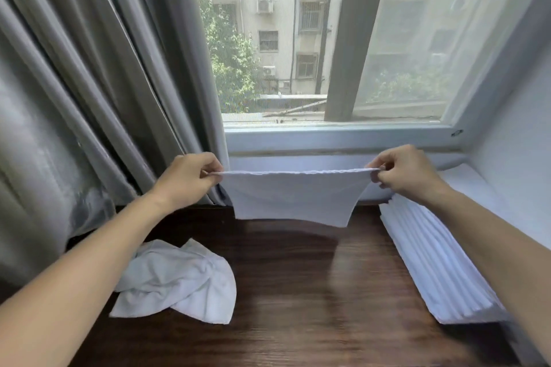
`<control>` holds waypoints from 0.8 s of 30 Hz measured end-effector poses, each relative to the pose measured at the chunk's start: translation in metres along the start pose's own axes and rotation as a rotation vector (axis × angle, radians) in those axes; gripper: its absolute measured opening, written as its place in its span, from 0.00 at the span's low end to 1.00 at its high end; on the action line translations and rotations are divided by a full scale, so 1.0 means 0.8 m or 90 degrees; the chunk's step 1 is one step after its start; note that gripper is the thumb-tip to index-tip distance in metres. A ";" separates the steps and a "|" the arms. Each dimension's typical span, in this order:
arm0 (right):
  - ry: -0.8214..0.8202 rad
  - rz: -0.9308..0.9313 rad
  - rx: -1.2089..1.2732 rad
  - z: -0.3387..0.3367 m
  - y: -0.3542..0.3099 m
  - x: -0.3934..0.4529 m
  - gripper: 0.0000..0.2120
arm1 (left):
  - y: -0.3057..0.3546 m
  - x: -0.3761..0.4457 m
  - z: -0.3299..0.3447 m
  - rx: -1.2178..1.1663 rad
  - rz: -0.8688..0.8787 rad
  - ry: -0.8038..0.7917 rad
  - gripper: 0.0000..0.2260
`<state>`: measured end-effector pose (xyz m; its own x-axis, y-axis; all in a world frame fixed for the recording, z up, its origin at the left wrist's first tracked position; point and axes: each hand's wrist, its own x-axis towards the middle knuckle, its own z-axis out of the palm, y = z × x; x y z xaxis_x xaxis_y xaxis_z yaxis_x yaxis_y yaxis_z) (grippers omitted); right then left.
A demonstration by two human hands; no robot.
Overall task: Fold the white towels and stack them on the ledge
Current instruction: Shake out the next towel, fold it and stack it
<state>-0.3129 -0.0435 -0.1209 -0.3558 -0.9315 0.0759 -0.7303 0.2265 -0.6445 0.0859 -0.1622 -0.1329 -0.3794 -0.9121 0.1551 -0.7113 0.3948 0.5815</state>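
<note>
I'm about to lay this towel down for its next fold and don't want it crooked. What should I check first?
1. Left hand pinches its top corner: ok.
2. Right hand pinches the other corner: ok.
3. Top edge of the held towel taut and level: ok.
4. Bottom edge even: not ok, it dips lower at the right.
5. Bare wood below to lay it on: ok.
6. Crumpled towel out of the way: ok.

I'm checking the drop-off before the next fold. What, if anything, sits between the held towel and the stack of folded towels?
Nothing visible. The held towel hangs between the left hand and right hand; only bare wooden ledge separates it from the stack of folded towels to its right.
</note>
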 end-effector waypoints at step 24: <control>-0.371 0.121 -0.170 0.219 0.220 -0.297 0.09 | -0.136 -0.305 0.239 0.185 -0.075 -0.341 0.08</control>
<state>-0.2548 0.1676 -0.3855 -0.1744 -0.8531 -0.4918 -0.8315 0.3951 -0.3904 0.1429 0.0388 -0.3864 -0.4797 -0.7988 -0.3632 -0.8697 0.3778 0.3176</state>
